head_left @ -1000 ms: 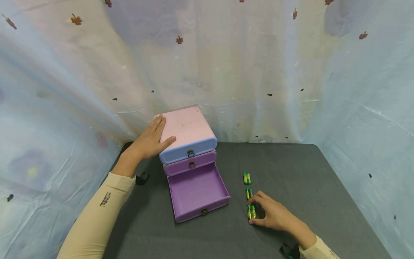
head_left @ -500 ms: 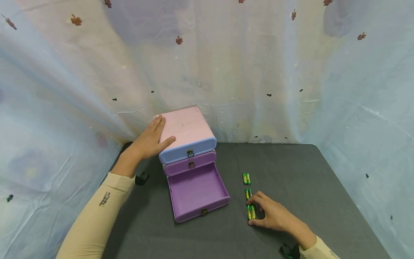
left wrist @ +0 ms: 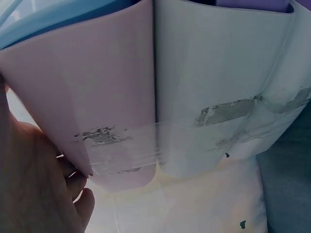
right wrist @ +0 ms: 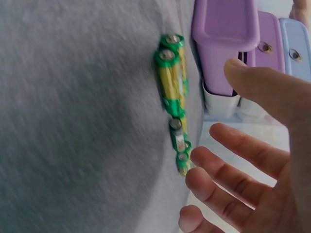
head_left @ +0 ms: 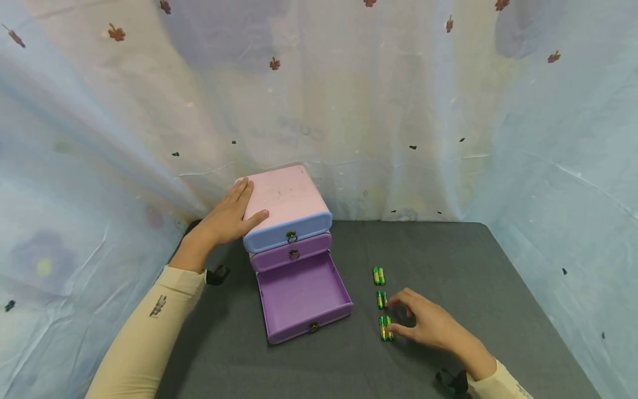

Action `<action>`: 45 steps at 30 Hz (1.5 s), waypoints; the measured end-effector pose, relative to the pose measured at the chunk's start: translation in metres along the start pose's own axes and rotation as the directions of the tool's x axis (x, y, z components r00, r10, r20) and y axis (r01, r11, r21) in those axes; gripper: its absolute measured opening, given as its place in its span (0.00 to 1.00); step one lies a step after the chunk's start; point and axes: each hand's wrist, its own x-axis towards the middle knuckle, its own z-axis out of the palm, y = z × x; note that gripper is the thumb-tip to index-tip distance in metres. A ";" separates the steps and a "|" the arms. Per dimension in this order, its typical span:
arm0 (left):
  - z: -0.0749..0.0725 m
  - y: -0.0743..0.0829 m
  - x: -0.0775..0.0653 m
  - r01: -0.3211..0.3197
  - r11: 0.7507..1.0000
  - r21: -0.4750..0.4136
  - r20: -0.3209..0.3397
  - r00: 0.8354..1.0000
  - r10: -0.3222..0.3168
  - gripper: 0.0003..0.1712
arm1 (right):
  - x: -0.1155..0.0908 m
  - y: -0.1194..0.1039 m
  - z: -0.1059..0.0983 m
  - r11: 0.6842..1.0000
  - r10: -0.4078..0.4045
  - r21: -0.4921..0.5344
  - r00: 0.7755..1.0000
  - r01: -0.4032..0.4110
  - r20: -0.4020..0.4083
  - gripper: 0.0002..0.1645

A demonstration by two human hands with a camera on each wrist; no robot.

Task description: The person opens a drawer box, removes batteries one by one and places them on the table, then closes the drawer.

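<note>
My left hand rests on the left side of the pink top of a small drawer chest, fingers laid flat over its edge. In the left wrist view, that hand lies along the pink side wall of the chest. The chest's bottom purple drawer is pulled out with nothing in it. My right hand hovers beside green-and-yellow batteries, thumb and fingers spread and holding nothing. The front pair of batteries lies by my thumb, the middle pair by my fingertips, and the far pair beyond.
A blue drawer and an upper purple drawer, both with ring pulls, sit above the pulled-out one. The dark grey tabletop carries everything. A patterned curtain hangs behind and at both sides.
My right hand has let go of the front pair of batteries and moved slightly right, its fingers spreading. The left hand keeps its place on the chest.
</note>
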 end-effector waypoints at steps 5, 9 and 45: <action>-0.002 -0.003 -0.002 0.000 1.000 -0.028 -0.005 1.000 -0.001 0.61 | 0.000 0.003 -0.011 1.000 0.008 -0.025 0.998 -0.010 -0.069 0.25; -0.002 -0.005 -0.005 0.003 0.999 -0.050 -0.012 1.000 -0.004 0.60 | 0.000 0.006 -0.021 0.998 0.012 -0.057 0.990 -0.021 -0.142 0.25; -0.006 -0.037 -0.067 0.026 0.999 0.019 -0.099 0.995 -0.024 0.52 | 0.007 0.028 -0.048 0.990 0.013 -0.134 0.963 -0.051 -0.271 0.43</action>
